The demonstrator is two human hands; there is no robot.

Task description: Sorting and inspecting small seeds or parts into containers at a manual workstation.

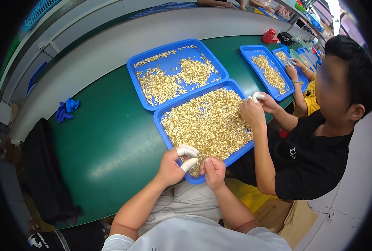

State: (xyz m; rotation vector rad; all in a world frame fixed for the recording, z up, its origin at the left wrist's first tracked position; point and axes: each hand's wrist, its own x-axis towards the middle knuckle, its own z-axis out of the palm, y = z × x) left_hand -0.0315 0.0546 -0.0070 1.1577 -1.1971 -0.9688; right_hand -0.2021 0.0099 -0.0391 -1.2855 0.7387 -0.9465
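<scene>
- A blue tray (166, 134) lies near the front edge of the green table (106, 142), filled almost rim to rim with small gold-coloured metal parts (209, 123).
- The left hand (171, 167) sits at the tray's near corner, white finger cots (187, 150) on thumb and forefinger; the fingertips are pinched together, but whether they hold a part is too small to tell.
- The right hand (214, 170) is just beside it, fingers curled in over the tray's near rim; its grasp is closed, its contents hidden.
- A second blue tray (138, 69) touches the first at the far side; its parts lie in looser heaps with bare blue floor showing between them.
- A co-worker's hands (253, 109) work at the first tray's right corner, also wearing white cots.
- Two further blue trays (248, 52) of the same parts lie farther right.
- Left of the trays the table has wide open green surface; a crumpled blue glove (66, 109) lies by the far edge.
- The near tray's corner overhangs the table's front edge slightly, above the person's lap.
</scene>
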